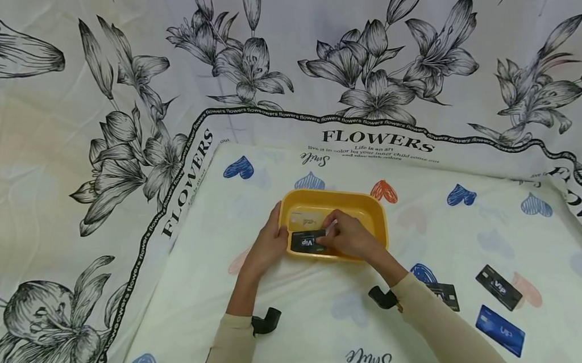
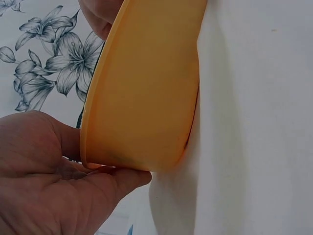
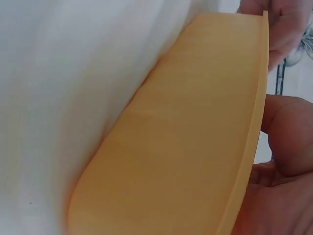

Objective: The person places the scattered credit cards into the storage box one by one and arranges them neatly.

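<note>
The fingers of the left hand (image 1: 266, 245), in the head view, close round the left end of a shallow, rounded-rectangular yellow plastic tray (image 1: 364, 213). I see the right hand (image 1: 349, 235) reaching over the near rim, its fingers bent and only slightly spread, thumb over the right end of a black rectangular card marked "Vip" (image 1: 305, 241); whether they pinch it, I cannot tell. The tray stands on a white cloth printed with hearts (image 1: 196, 280), and I have a broad stretch of it either side before the dark lettered border strip (image 1: 363, 120). Inside, the black card lies along the near wall, a pale gold card (image 1: 301, 220) just beyond it; yellow floor shows at the right end. Outside, near my right sleeve (image 1: 429, 313), are a second black card (image 1: 498, 287), a glossy blue card (image 1: 500, 330) and a dark card (image 1: 447, 294) partly hidden by the sleeve.

From the left wrist, the smooth outer wall slopes down to the cloth; I have one digit pressed against its end, others passing behind the rim.

From the right wrist, the long wall fills the middle; my bent fingers are beyond the rim, which hides their tips.
</note>
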Motion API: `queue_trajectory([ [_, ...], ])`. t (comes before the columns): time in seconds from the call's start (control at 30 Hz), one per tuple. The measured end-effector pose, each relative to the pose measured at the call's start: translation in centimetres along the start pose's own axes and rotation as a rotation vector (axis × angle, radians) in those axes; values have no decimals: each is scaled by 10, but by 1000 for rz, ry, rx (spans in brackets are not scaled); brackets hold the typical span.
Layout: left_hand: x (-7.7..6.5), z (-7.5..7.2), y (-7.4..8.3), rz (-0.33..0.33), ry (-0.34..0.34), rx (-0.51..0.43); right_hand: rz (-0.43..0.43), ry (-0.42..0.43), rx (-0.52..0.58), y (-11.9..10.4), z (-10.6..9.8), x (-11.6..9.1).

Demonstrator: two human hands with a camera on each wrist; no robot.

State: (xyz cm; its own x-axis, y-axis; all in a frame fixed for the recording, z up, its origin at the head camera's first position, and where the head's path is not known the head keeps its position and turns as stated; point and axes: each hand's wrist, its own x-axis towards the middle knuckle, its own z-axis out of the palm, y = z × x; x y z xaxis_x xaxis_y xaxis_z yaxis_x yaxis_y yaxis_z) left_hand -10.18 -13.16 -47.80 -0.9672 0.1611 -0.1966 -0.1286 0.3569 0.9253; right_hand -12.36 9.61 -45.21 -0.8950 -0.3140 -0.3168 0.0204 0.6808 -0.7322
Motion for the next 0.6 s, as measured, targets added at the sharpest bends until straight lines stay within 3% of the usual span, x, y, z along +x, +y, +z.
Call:
queue_trajectory([
  [0.2,3,0,3,21,13,-11,-30,-7,-57,-5,-1,4],
  [0.4,1,1,1,-5,2,-18,0,-8,-142,-2,4,5],
  [0.6,-1,2,-1,16,6,-24,0,5,-251,-2,11,6],
])
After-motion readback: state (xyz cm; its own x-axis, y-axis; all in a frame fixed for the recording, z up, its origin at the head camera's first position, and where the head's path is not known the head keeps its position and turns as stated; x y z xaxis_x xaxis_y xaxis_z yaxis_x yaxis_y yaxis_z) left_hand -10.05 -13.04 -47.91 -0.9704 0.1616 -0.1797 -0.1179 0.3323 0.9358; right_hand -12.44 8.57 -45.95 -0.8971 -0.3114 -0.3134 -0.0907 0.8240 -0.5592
